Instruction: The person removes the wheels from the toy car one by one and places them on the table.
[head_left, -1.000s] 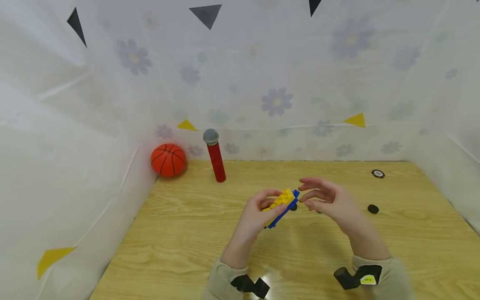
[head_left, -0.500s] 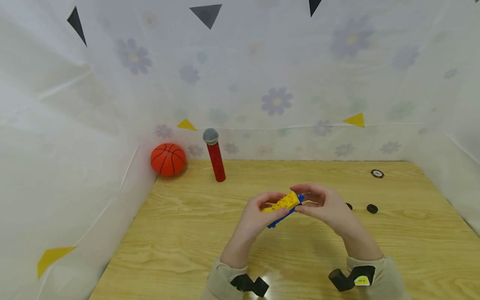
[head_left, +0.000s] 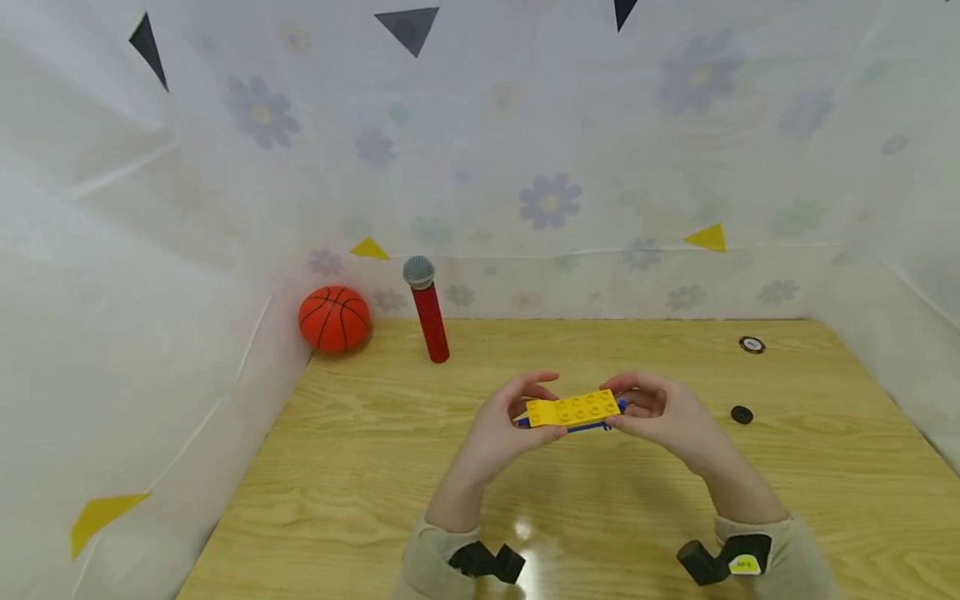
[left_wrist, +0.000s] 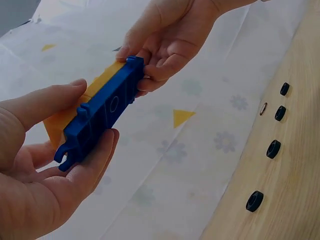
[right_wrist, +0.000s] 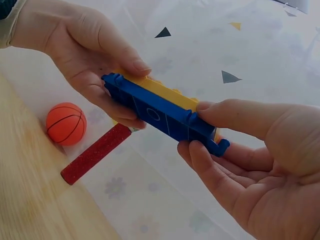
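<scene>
A yellow studded plate [head_left: 573, 408] sits stacked on a blue chassis piece [head_left: 572, 427]. The pair is long and flat, held level above the wooden table [head_left: 375, 467], studs up. The left hand [head_left: 501, 425] pinches one short end, the right hand [head_left: 663, 417] the other. From below, the blue piece [left_wrist: 100, 112] shows a ribbed underside with a small round hole at its middle and a forked clip at an end [right_wrist: 165, 116].

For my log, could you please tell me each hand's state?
Left hand: holding one end of the yellow-and-blue plastic brick plate.
Right hand: holding its other end.
</scene>
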